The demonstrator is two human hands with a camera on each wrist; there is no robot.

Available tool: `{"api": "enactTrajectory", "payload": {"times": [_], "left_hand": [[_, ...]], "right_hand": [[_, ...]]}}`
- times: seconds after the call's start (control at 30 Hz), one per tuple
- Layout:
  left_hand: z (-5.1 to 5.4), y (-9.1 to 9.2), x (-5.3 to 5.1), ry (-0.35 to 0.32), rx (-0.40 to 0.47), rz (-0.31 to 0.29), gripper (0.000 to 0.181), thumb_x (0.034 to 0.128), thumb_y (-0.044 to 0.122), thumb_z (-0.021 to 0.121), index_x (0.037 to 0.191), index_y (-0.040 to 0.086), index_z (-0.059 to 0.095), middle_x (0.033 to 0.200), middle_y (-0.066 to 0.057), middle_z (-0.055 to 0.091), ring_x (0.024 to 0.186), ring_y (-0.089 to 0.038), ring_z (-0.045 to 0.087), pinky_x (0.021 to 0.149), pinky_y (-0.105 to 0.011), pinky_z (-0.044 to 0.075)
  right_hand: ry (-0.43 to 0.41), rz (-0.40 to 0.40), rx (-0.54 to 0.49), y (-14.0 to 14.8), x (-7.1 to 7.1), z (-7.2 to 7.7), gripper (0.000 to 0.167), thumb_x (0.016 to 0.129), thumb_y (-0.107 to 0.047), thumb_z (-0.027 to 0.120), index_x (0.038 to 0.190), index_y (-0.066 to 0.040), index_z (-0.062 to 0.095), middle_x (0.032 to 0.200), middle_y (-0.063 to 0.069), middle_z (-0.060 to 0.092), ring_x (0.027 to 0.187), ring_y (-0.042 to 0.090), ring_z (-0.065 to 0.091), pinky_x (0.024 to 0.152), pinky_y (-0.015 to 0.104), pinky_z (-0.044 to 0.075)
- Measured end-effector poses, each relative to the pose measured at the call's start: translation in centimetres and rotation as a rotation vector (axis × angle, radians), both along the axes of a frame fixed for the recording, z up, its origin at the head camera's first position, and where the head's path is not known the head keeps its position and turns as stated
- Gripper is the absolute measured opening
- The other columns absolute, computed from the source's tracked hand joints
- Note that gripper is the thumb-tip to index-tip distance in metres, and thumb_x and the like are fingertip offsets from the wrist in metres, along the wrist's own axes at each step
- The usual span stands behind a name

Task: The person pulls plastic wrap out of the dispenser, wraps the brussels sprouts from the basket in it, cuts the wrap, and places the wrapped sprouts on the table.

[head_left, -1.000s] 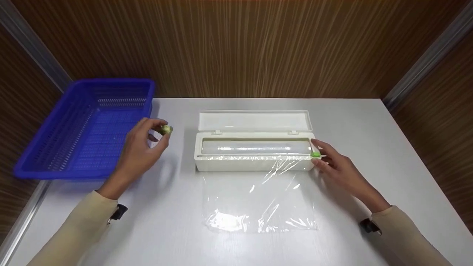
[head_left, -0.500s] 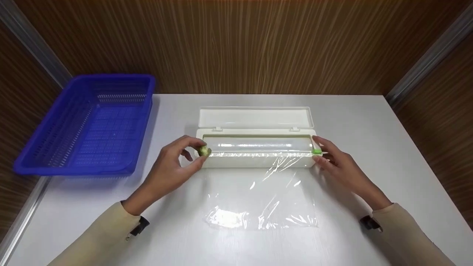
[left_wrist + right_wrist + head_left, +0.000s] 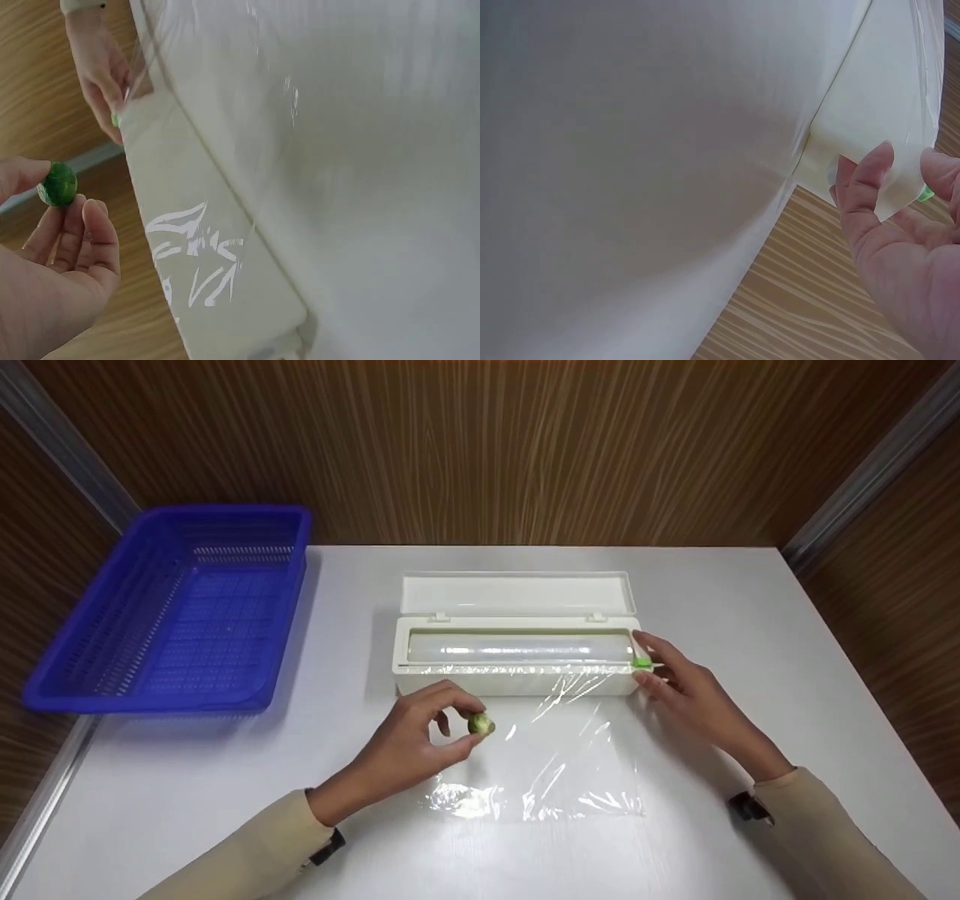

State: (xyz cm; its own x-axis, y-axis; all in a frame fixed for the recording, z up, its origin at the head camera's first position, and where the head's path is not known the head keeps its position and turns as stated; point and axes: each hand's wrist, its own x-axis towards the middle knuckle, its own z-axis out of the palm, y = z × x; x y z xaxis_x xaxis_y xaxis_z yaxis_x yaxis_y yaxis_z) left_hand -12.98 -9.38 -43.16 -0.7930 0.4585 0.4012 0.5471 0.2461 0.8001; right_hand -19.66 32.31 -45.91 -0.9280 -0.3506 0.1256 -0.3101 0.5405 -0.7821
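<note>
Between thumb and fingers my left hand (image 3: 412, 739) pinches a small round green vegetable (image 3: 481, 724), held above the clear film (image 3: 555, 780) that lies over the table. In the left wrist view the green vegetable (image 3: 58, 184) shows whole at the fingertips of my left hand (image 3: 60, 277). The white dispenser box (image 3: 517, 682) has its lid (image 3: 517, 594) folded back and a film roll (image 3: 517, 648) inside. At its right end, by the green slider (image 3: 642, 662), my right hand (image 3: 697, 701) grips the box; the right wrist view shows thumb and fingers of that hand (image 3: 907, 262) around the box end.
A blue plastic basket (image 3: 225, 622) stands on the left of the white table (image 3: 720, 600). Wood-patterned panels (image 3: 480, 450) rise behind the table and at both sides.
My left hand has moved right and toward the table's front, carrying the vegetable from beside the basket to over the film. My right hand has stayed at the box end.
</note>
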Motion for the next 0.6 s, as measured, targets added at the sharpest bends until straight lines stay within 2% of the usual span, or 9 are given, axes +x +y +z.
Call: {"api": "enactTrajectory", "payload": {"times": [0.13, 0.3, 0.37, 0.47, 0.6], "left_hand": [[-0.7, 1.2, 0.7, -0.02, -0.011, -0.05, 0.023, 0.0918, -0.001, 0.085, 0.109, 0.01, 0.076, 0.105, 0.006, 0.074, 0.098, -0.016, 0.069, 0.072, -0.032, 0.058], [-1.9, 2.9, 1.8, -0.046, -0.037, -0.11, 0.019, 0.0911, 0.001, 0.086, 0.104, 0.01, 0.076, 0.101, 0.004, 0.073, 0.096, -0.023, 0.068, 0.071, -0.028, 0.055], [-2.3, 3.5, 2.1, -0.072, -0.054, -0.12, 0.018, 0.0904, 0.0, 0.086, 0.104, 0.009, 0.077, 0.1, 0.004, 0.072, 0.095, -0.026, 0.068, 0.069, -0.025, 0.052], [-2.8, 4.1, 2.7, -0.118, -0.088, -0.122, 0.018, 0.0895, -0.001, 0.086, 0.103, 0.007, 0.078, 0.099, 0.004, 0.071, 0.093, -0.023, 0.067, 0.068, -0.023, 0.049], [-3.3, 4.8, 3.0, -0.158, -0.118, -0.126, 0.018, 0.0885, -0.005, 0.086, 0.102, 0.004, 0.078, 0.098, 0.002, 0.072, 0.09, -0.016, 0.067, 0.069, -0.025, 0.054]], "right_hand": [[0.008, 0.001, -0.003, 0.1, 0.1, -0.1, 0.063, 0.111, -0.006, 0.063, 0.169, -0.012, 0.04, 0.143, 0.031, 0.062, 0.117, 0.041, 0.069, 0.085, 0.018, 0.055], [0.018, -0.013, 0.01, 0.3, 0.2, 0.0, 0.062, 0.111, -0.005, 0.064, 0.168, -0.011, 0.041, 0.143, 0.03, 0.063, 0.116, 0.04, 0.069, 0.084, 0.018, 0.056], [0.017, -0.021, 0.005, 0.3, 0.3, 0.1, 0.062, 0.111, -0.005, 0.064, 0.168, -0.01, 0.041, 0.142, 0.03, 0.063, 0.115, 0.039, 0.07, 0.082, 0.02, 0.057], [0.0, -0.023, -0.005, 0.1, 0.2, 0.1, 0.063, 0.111, -0.005, 0.064, 0.168, -0.01, 0.041, 0.143, 0.03, 0.063, 0.115, 0.038, 0.07, 0.081, 0.022, 0.059], [-0.008, -0.016, -0.01, 0.0, 0.2, 0.2, 0.064, 0.11, -0.004, 0.065, 0.169, -0.01, 0.04, 0.143, 0.031, 0.062, 0.117, 0.039, 0.07, 0.082, 0.02, 0.057]]}}
